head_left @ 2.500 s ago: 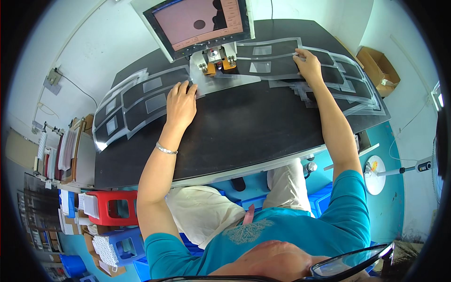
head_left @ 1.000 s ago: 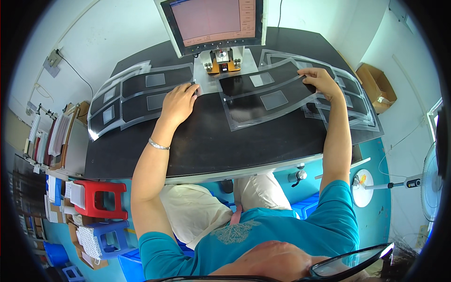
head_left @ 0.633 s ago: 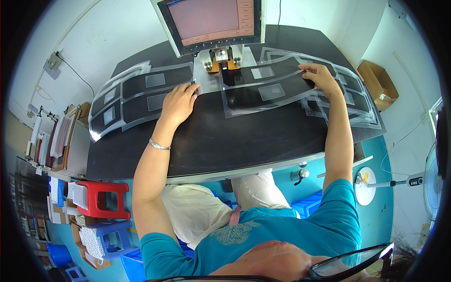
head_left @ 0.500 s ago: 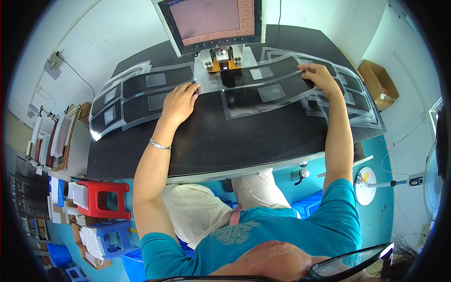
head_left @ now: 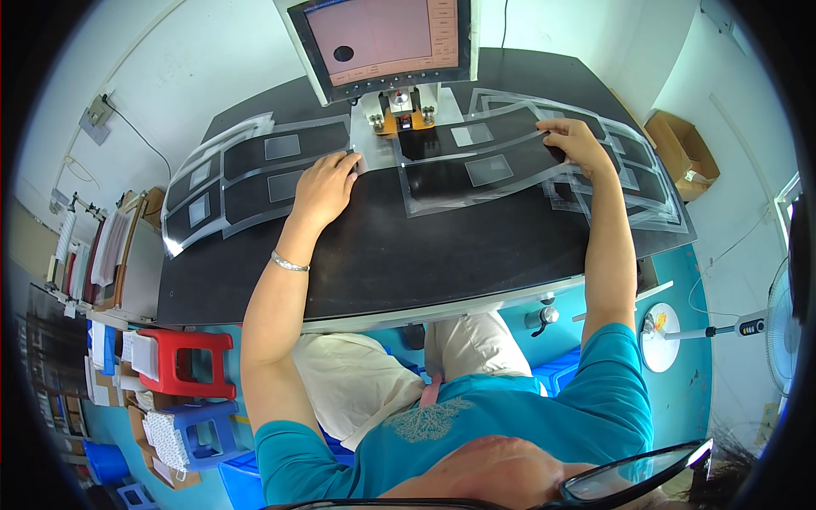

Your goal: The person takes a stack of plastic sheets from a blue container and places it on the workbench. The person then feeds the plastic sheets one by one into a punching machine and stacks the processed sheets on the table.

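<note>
My right hand (head_left: 581, 146) pinches the far right edge of a film sheet (head_left: 442, 183), a dark panel with clear borders and pale rectangular windows. The sheet lies across the middle right of the black table, its left corner beside a small machine head (head_left: 403, 116). My left hand (head_left: 325, 189) lies on the inner edge of a left group of similar sheets (head_left: 246, 191). Its fingers are curled together; what they hold, if anything, is hidden. Above the machine head, a monitor (head_left: 374, 38) shows a dark round spot on a pinkish field.
More film sheets (head_left: 659, 183) overlap at the table's right end. A cardboard box (head_left: 684, 153) stands beyond them. To the left are a red stool (head_left: 191, 363), a blue stool (head_left: 204, 435) and a rack of boards (head_left: 106, 255). A fan (head_left: 780, 327) stands at the right.
A dark round spot has appeared on the monitor. My right hand and the film sheet have shifted very slightly left. My left hand stays in place.
</note>
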A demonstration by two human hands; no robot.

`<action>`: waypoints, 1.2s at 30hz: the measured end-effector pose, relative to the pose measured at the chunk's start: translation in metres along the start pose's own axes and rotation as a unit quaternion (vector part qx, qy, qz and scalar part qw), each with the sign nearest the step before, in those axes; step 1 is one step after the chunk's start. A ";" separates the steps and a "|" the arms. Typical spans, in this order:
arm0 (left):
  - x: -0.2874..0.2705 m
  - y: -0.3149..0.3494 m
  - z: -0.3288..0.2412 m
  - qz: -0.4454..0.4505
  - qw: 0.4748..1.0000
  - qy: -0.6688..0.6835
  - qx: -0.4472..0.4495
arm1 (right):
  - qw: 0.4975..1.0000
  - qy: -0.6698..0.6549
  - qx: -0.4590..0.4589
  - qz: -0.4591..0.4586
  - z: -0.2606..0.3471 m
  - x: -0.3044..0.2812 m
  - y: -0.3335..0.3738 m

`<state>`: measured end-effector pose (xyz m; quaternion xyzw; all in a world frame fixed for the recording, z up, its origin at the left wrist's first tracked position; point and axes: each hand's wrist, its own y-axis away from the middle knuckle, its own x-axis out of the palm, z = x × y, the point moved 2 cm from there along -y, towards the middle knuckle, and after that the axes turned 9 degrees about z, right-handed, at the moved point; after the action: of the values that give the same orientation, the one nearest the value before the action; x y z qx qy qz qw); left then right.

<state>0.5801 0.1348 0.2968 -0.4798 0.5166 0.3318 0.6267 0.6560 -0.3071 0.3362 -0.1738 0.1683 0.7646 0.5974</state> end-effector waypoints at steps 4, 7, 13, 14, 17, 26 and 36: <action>-0.001 0.001 0.000 0.002 1.000 0.004 -0.001 | 1.000 0.007 -0.004 0.004 0.000 0.001 -0.001; -0.003 0.002 -0.002 -0.008 1.000 0.006 -0.001 | 1.000 0.020 -0.004 0.008 0.001 0.002 0.000; -0.005 -0.001 -0.020 0.001 0.999 0.013 0.038 | 0.967 0.209 -0.116 -0.082 -0.023 -0.017 -0.010; -0.005 -0.001 -0.024 0.002 0.999 0.012 0.038 | 0.936 0.280 -0.158 -0.143 -0.024 -0.020 -0.009; -0.008 0.004 -0.042 0.026 0.997 0.035 0.059 | 0.927 0.305 -0.084 -0.201 -0.006 -0.032 0.005; -0.007 0.003 -0.089 0.000 0.987 0.063 0.145 | 0.839 0.445 0.054 -0.310 -0.052 -0.091 0.016; -0.004 0.002 -0.098 -0.030 0.990 0.037 0.131 | 0.902 0.366 -0.153 -0.172 -0.014 0.003 -0.008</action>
<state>0.5447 0.0430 0.2993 -0.4205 0.5640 0.2241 0.6744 0.6638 -0.3096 0.3221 -0.5571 0.2235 0.5487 0.5819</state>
